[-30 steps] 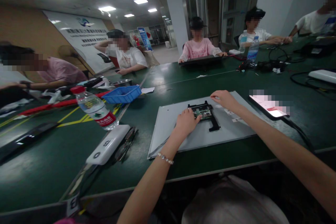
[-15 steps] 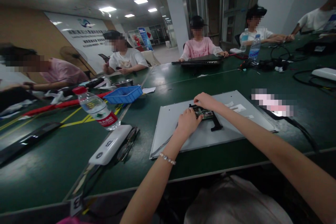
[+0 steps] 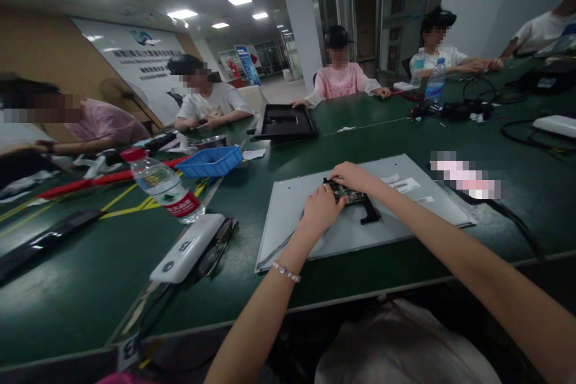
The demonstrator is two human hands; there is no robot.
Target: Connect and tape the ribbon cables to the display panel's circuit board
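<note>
A green circuit board (image 3: 351,196) in a black plastic bracket (image 3: 371,213) lies on a flat grey panel (image 3: 288,216) before me. My left hand (image 3: 321,209) grips the board's left side, thumb near its front edge and fingers bent over its far left. My right hand (image 3: 353,177) is closed at the board's far edge, fingers curled down close to the left fingertips. The fingertips of both hands are partly hidden, as is whatever small part they may pinch. A thin cable runs on the panel beside my left wrist.
Left of the panel are eyeglasses (image 3: 216,250), a white power bank (image 3: 186,249), a water bottle (image 3: 164,186) and a blue tray (image 3: 210,162). A phone (image 3: 465,180) with a cable lies to the right. Across the table, a person touches a black frame (image 3: 287,122). Several others sit around.
My right hand has settled slightly lower over the board's far edge; my left hand stays put. Across the table, the black frame has shifted left and now lies turned.
</note>
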